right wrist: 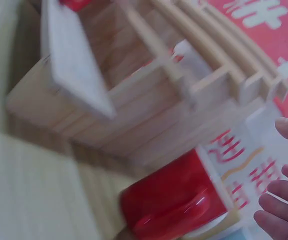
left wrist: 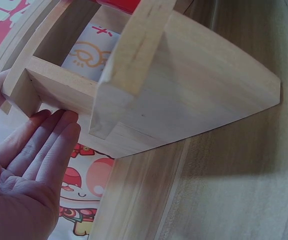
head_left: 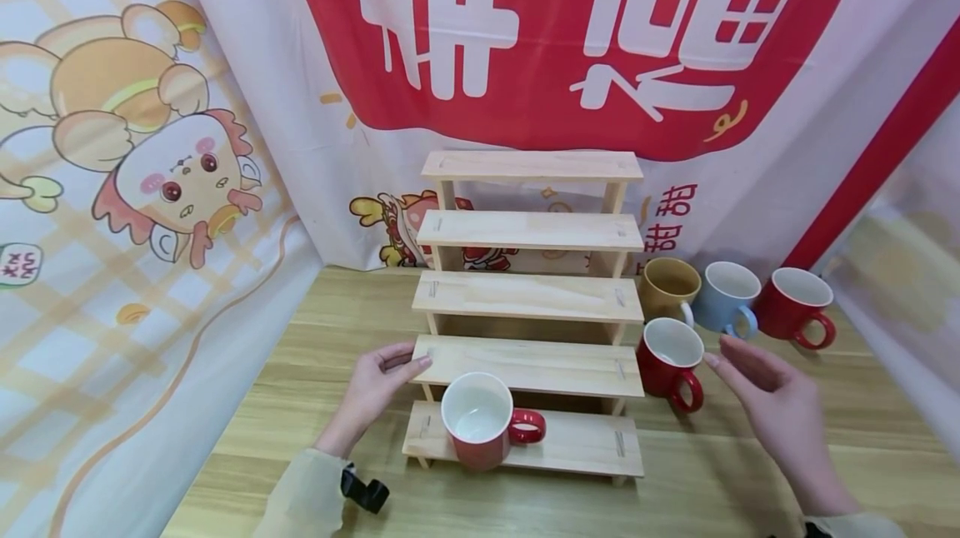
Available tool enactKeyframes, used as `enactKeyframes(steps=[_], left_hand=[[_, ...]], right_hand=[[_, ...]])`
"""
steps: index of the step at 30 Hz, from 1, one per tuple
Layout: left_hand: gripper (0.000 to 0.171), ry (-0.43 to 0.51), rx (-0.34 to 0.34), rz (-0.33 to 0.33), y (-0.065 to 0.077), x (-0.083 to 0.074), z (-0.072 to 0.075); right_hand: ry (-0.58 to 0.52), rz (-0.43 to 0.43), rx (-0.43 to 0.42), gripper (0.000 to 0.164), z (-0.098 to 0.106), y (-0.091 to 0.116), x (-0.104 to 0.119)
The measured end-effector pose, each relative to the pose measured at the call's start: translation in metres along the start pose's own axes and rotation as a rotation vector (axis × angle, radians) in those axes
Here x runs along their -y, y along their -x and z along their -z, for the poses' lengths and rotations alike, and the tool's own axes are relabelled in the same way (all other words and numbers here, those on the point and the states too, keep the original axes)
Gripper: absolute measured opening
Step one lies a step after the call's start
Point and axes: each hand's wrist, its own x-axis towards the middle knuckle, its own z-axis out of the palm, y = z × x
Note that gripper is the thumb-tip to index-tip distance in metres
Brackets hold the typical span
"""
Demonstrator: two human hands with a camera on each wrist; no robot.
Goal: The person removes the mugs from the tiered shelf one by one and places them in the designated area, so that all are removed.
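Note:
A wooden step rack [head_left: 525,295] with several tiers stands on the table. My left hand [head_left: 378,380] pinches the left end of its second-lowest step, thumb on top; in the left wrist view the left hand's fingers [left wrist: 59,137] reach under the step. On the lowest step sits a red mug [head_left: 480,430] with a white inside, handle to the right. My right hand [head_left: 780,405] is at the rack's right, fingers relaxed and holding nothing, beside another red mug [head_left: 660,376] on the table. That mug shows its handle in the right wrist view.
Behind the nearer right-hand mug stand a brown mug [head_left: 663,301], a light blue mug [head_left: 722,305] and a third red mug [head_left: 787,317]. A printed cloth [head_left: 360,188] hangs behind the rack, and patterned cloth [head_left: 247,338] lines the left side.

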Motion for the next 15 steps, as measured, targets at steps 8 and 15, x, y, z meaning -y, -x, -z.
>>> enactKeyframes(steps=[8, 15], left_hand=[[0.052, -0.003, 0.001, -0.006, 0.000, 0.000, -0.001], [0.052, -0.019, -0.001, -0.012, 0.001, -0.001, 0.000]], right_hand=[[-0.013, 0.114, -0.002, 0.047, -0.009, 0.012, 0.041], [-0.128, 0.232, 0.119, 0.042, -0.034, 0.025, 0.064]])
